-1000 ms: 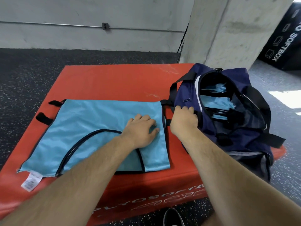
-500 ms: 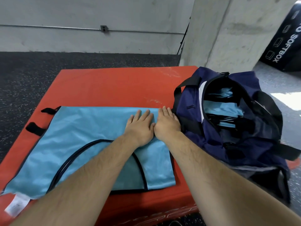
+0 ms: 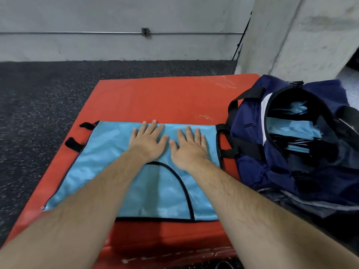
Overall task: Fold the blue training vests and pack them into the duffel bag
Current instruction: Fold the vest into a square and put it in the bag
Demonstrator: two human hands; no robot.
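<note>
Left hand [image 3: 148,141] and right hand [image 3: 189,147] lie palm-down, side by side, on the blue vest [image 3: 108,152]; all fingers [image 3: 153,127] are straight and slightly spread, pressing flat on the cloth and gripping nothing; the thumbs nearly meet. The left fingertips reach the vest's far edge; beyond them lies the red pad [image 3: 155,98]. Right of the right-hand fingers stands the open duffel bag [image 3: 250,133]; folded vests [image 3: 287,129] lie inside it.

Red padded box [image 3: 155,98]: scuffed on top, white lettering printed along near side. Dark speckled floor [image 3: 38,113]: laid around it. Grey concrete wall [image 3: 97,14]: crossed by thin metal conduit [image 3: 77,33]. Concrete pillar [image 3: 291,35]: set at right.
</note>
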